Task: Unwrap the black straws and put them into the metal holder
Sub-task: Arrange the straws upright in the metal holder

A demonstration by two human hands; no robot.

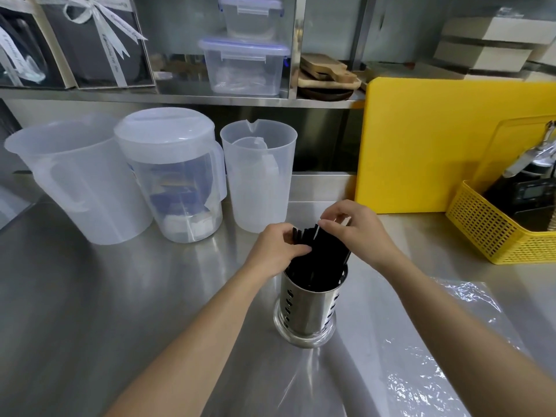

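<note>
Broadly, the steel counter (90, 326) carries everything here, with a sheet of clear plastic wrap (436, 341) lying flat at four o'clock of the metal holder (310, 308). At nine to eleven o'clock of the holder stand three translucent jugs: an open one (75, 182) that looks empty, a lidded one (171, 182) with blue and white packets inside, and a spouted one (258, 176) with a smaller cup nested in it. A yellow basket (496, 233) at two o'clock holds dark tools. The perforated holder stands upright, already packed with black straws (319, 251) whose tops lean toward twelve o'clock. These straws look light, thin, smooth and easily bent, so they are best gathered as a bundle near the upper ends. The left hand (276, 248) curls its fingers against the bundle's left side; the right hand (352, 227) pinches the straw tips between thumb and fingers, both closed on them.
</note>
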